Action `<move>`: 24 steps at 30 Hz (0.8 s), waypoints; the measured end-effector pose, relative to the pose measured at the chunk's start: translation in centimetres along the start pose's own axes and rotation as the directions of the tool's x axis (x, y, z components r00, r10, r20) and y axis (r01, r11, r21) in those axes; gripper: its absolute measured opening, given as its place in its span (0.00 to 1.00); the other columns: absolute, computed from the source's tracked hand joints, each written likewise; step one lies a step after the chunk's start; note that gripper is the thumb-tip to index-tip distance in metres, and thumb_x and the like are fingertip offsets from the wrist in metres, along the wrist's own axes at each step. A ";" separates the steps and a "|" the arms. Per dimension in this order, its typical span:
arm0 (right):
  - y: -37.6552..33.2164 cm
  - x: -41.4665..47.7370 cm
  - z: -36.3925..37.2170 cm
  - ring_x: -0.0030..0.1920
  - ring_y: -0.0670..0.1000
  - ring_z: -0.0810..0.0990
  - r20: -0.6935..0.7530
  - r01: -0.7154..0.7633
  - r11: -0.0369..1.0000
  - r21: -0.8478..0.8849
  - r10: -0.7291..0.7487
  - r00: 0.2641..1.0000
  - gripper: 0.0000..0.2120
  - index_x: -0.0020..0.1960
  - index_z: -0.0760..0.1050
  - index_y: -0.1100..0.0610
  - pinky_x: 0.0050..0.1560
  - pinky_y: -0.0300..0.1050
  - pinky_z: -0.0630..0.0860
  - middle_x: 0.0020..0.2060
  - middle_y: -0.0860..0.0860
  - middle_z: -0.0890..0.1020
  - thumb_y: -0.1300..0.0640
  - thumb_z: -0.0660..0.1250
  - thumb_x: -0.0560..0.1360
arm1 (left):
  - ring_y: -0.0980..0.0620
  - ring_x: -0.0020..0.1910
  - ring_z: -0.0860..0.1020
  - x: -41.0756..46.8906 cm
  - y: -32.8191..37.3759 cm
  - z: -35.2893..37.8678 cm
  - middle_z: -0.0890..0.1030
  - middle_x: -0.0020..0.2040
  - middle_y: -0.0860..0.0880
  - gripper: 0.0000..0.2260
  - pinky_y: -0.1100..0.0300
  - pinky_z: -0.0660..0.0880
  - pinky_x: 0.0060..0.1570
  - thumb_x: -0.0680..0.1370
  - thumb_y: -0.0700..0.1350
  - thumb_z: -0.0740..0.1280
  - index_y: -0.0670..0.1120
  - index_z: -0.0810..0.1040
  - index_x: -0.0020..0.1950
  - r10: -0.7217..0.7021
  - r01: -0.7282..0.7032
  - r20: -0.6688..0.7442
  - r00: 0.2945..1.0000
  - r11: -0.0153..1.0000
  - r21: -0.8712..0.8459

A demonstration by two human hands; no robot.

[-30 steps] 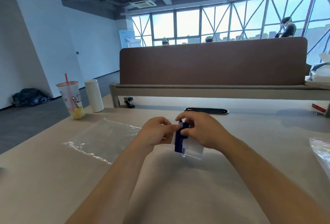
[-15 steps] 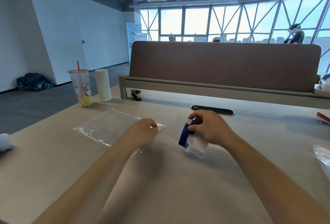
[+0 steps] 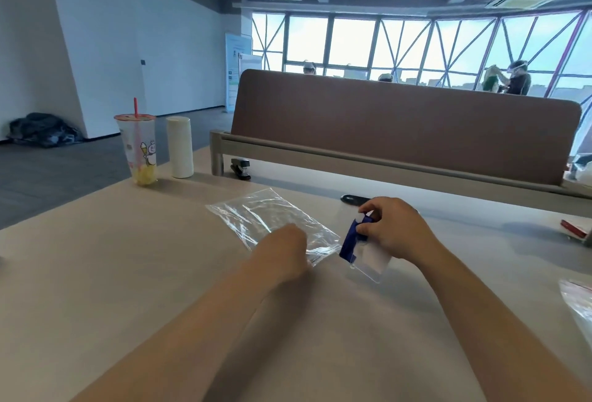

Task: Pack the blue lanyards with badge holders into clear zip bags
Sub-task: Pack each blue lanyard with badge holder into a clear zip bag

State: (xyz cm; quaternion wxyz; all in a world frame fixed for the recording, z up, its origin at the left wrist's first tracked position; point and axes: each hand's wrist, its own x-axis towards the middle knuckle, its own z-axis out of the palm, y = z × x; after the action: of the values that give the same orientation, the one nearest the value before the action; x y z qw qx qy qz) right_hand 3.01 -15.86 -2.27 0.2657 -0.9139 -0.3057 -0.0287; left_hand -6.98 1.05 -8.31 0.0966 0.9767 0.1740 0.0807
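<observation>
Blue lanyard (image 3: pixel 350 240), counted one, folded small and pinched together with one clear badge holder (image 3: pixel 371 259) in right hand (image 3: pixel 395 232), fingers curled round the bundle, over worktop (image 3: pixel 128 273). Counted one clear zip bag (image 3: pixel 272 220) flat just left of it, plus edge of second bag (image 3: pixel 576 302) far right. Found left hand (image 3: pixel 285 249) resting on first bag's near edge; could not tell whether gripping. Noted one cup (image 3: pixel 137 145), one white cylinder (image 3: pixel 180 147), one stapler (image 3: pixel 240 168). A second earlier, saw both hands together on lanyard; afterwards found left shifted across to bag.
</observation>
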 end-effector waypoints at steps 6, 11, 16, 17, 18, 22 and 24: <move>0.4 0.3 0.5 0.46 0.50 0.77 0.035 0.004 1.000 -0.002 -0.004 0.999 0.17 0.60 0.77 0.50 0.45 0.43 0.77 0.51 0.48 0.78 0.53 0.73 0.73 | 0.48 0.49 0.80 0.4 0.2 0.4 0.82 0.48 0.50 0.06 0.60 0.75 0.46 0.73 0.46 0.69 0.48 0.84 0.47 -0.004 0.001 -0.063 0.998 0.999 -0.047; 0.4 0.2 0.5 0.47 0.51 0.77 0.051 0.024 1.000 -0.007 -0.023 0.998 0.16 0.60 0.77 0.52 0.45 0.43 0.76 0.52 0.49 0.79 0.54 0.73 0.73 | 0.50 0.42 0.81 0.4 -0.1 0.1 0.82 0.40 0.51 0.03 0.58 0.78 0.44 0.74 0.44 0.71 0.46 0.83 0.41 -0.059 0.054 -0.015 0.998 0.970 -0.235; -0.1 -0.1 0.3 0.48 0.51 0.76 0.061 0.038 0.999 -0.021 -0.036 0.997 0.17 0.62 0.77 0.52 0.45 0.42 0.74 0.57 0.50 0.79 0.55 0.72 0.74 | 0.51 0.28 0.77 0.4 -0.6 0.1 0.78 0.31 0.53 0.03 0.59 0.76 0.33 0.73 0.42 0.73 0.44 0.81 0.42 -0.109 0.099 -0.001 0.994 0.910 -0.402; -0.2 -0.2 0.2 0.48 0.51 0.76 0.061 0.041 0.999 -0.024 -0.039 0.997 0.17 0.63 0.77 0.52 0.45 0.42 0.74 0.58 0.50 0.79 0.55 0.72 0.74 | 0.49 0.27 0.78 0.4 -0.7 0.0 0.79 0.30 0.51 0.04 0.56 0.78 0.33 0.73 0.42 0.73 0.44 0.80 0.41 -0.119 0.111 0.007 0.993 0.898 -0.426; -0.3 -0.2 0.0 0.48 0.51 0.76 0.059 0.044 0.999 -0.024 -0.042 0.997 0.17 0.63 0.77 0.52 0.45 0.42 0.74 0.58 0.50 0.80 0.55 0.72 0.74 | 0.47 0.27 0.79 0.4 -0.8 0.0 0.80 0.29 0.49 0.04 0.55 0.79 0.33 0.74 0.42 0.73 0.44 0.79 0.40 -0.126 0.120 0.016 0.992 0.887 -0.445; -0.7 -0.5 -0.3 0.47 0.51 0.77 0.046 0.065 0.997 -0.035 -0.063 0.997 0.16 0.61 0.78 0.51 0.43 0.42 0.73 0.56 0.50 0.80 0.55 0.72 0.74 | 0.49 0.28 0.79 0.3 -0.9 -0.3 0.79 0.30 0.50 0.06 0.57 0.78 0.36 0.76 0.40 0.70 0.46 0.77 0.39 -0.143 0.107 -0.043 0.989 0.881 -0.461; -1.0 -0.7 0.0 0.46 0.51 0.77 0.058 0.078 0.996 -0.053 -0.075 0.995 0.16 0.61 0.78 0.51 0.43 0.42 0.74 0.56 0.49 0.80 0.55 0.72 0.74 | 0.49 0.26 0.79 0.1 -0.7 -0.6 0.80 0.30 0.48 0.06 0.61 0.75 0.33 0.77 0.40 0.68 0.44 0.76 0.40 -0.133 0.083 -0.065 0.989 0.862 -0.500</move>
State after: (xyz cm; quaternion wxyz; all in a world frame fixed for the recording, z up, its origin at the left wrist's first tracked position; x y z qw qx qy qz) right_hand 1.90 -15.60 -1.94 0.2303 -0.9089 -0.3469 -0.0215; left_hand -7.21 1.85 -7.86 0.3400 0.9027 0.2062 0.1643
